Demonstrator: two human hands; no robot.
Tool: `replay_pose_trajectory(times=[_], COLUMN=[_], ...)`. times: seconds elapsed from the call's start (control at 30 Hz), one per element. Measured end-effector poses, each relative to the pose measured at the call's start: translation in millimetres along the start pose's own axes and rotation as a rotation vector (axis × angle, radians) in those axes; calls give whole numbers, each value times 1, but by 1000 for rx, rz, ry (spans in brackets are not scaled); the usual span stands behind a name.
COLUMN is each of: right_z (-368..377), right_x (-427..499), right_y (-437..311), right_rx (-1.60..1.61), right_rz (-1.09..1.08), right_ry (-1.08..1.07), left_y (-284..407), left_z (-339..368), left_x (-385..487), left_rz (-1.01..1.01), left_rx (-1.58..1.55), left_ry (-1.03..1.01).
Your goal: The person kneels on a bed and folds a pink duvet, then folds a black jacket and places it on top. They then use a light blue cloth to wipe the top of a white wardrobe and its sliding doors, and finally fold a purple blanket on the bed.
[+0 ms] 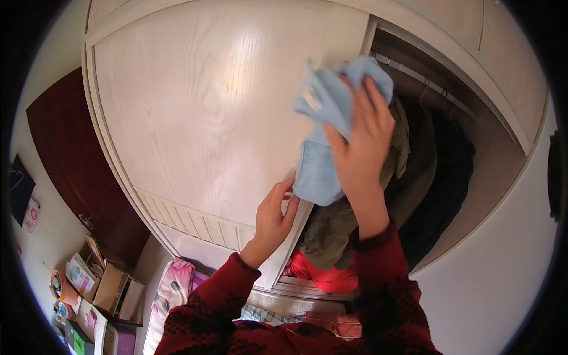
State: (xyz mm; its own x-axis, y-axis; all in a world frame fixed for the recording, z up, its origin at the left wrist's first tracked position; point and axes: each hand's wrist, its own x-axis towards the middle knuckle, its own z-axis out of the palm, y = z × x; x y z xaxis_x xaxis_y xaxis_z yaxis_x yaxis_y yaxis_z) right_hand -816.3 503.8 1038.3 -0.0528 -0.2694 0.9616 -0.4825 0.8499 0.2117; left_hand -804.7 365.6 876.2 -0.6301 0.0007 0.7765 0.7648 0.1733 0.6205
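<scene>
My right hand [366,137] grips a light-blue garment [319,173], which looks like denim, in front of the wardrobe opening. Its upper part is bunched and blurred, with a small white label [312,98] showing. The lower part hangs as a flat panel with a stitched edge. At the lower left corner of that panel is my left hand [275,213], thumb and fingers at the cloth's edge. Whether those fingers pinch the cloth cannot be made out. Behind the garment, olive-green clothes [330,235] and dark clothes [448,177] hang in the wardrobe.
A pale wood-grain sliding door [199,111] covers the wardrobe's left side. Hangers hang from a rail [412,75]. Red cloth [333,273] lies at the wardrobe's bottom. Near me are a floral blanket [173,284] and rust-coloured cloth [335,324]. Boxes [111,286] stand at lower left.
</scene>
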Motion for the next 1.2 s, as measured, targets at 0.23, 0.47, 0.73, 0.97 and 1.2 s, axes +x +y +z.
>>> replay_pose_trajectory(times=[0.23,0.47,0.73,0.97,1.2], right_z=[78,107,83,36,91], right_x=[-61,-207,-199,-113,-106], right_y=[-50,-97,-153,-125,-117], right_rx=[-104,508,864,558,263], right_rz=[-180,117,709,605,297], right_ry=[-219,-614,-1022,-328,-304], left_y=[-31,-103,-83,-37,-67], left_z=[-34,-59,-100,-155,-80], left_x=[-11,-93,-89,32,72], left_rz=[-59,-590,-749,-125,368], left_rx=[-5,-249,-866,-605,746], left_ry=[126,-3,206,428,287])
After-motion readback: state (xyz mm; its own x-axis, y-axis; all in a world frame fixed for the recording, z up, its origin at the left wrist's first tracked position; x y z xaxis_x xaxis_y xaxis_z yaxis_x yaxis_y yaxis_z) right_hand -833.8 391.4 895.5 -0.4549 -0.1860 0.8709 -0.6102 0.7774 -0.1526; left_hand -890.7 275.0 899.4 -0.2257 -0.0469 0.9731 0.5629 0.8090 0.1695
